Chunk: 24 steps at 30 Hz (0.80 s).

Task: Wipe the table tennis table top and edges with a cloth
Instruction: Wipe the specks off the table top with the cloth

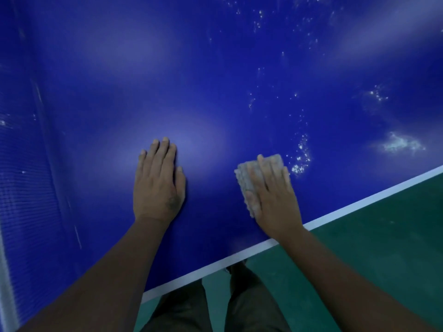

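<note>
The blue table tennis table top fills most of the view, with a white edge line running along its near side. My right hand presses flat on a small pale grey cloth close to that edge, fingers straight. My left hand rests flat on the bare blue surface to the left, holding nothing. White foamy droplets and a larger smear lie on the top to the right of the cloth.
The net stands along the left side of the table. Beyond the near edge is green floor. My legs in dark trousers stand against the table edge below.
</note>
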{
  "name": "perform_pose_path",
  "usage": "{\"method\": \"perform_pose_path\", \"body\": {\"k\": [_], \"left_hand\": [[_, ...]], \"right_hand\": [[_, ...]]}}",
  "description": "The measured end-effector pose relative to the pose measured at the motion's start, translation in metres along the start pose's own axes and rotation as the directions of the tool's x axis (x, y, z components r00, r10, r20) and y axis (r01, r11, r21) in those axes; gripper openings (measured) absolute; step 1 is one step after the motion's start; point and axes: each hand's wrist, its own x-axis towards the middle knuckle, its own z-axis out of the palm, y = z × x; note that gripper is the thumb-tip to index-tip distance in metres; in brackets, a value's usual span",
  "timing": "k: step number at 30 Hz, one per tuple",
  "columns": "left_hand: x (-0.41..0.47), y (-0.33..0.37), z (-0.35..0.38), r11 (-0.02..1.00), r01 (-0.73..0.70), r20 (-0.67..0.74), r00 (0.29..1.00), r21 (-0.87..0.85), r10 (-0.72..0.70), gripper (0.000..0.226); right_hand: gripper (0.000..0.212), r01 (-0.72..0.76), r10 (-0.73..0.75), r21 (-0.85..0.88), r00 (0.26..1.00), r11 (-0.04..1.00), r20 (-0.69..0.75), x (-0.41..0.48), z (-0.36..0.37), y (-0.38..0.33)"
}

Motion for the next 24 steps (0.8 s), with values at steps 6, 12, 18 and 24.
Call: {"method": "perform_pose_path", "body": {"k": [6, 12, 18, 24], "left_hand": [[0.004, 0.026, 0.004, 0.996, 0.057, -0.020, 0.998, -0.066, -0.059, 0.047], [0.016, 0.085, 0.024, 0.988, 0.122, 0.000, 0.992, -0.099, -0.123, 0.050], [0.010, 0.102, 0.047, 0.983, 0.169, 0.006, 0.985, 0.077, -0.170, 0.063], [0.010, 0.103, 0.051, 0.980, 0.178, -0.015, 0.984, 0.088, -0.177, 0.062]], "right_hand": [[0.066, 0.402, -0.407, 0.064, 0.906, 0.913, 0.114, -0.076, 0.021, -0.016], [0.068, 0.026, -0.026, 0.016, 0.999, 1.000, -0.022, -0.031, 0.010, 0.058], [0.065, 0.498, -0.502, 0.069, 0.858, 0.865, 0.103, -0.060, 0.020, 0.064], [0.066, 0.092, -0.087, 0.098, 0.995, 0.991, -0.056, -0.013, 0.008, 0.086]]}}
